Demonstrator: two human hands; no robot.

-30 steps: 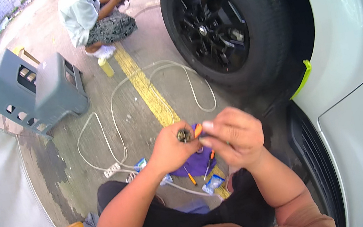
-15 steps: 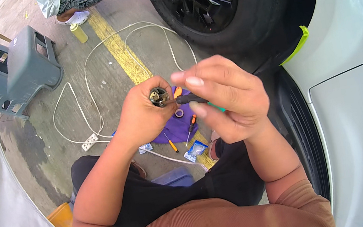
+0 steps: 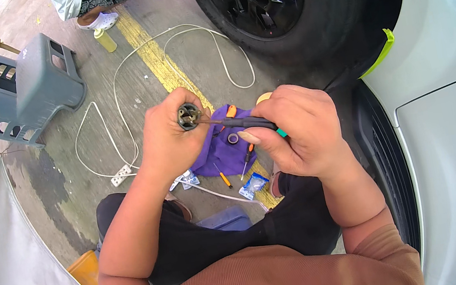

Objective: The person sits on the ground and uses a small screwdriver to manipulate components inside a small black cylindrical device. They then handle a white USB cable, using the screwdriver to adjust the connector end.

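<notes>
My curled left hand (image 3: 168,131) encloses a dark, round, metal-cored fitting (image 3: 188,116), and my right hand (image 3: 302,129) pinches a slim black-handled screwdriver (image 3: 246,123), shaft pointing left at the fitting's rim (contact unclear).

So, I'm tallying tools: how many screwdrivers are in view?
3: a black-handled screwdriver in the right hand, a yellow-handled one at the near edge of the purple cloth, an orange-handled one right of it. Another orange handle, partly hidden, may be one.
</notes>
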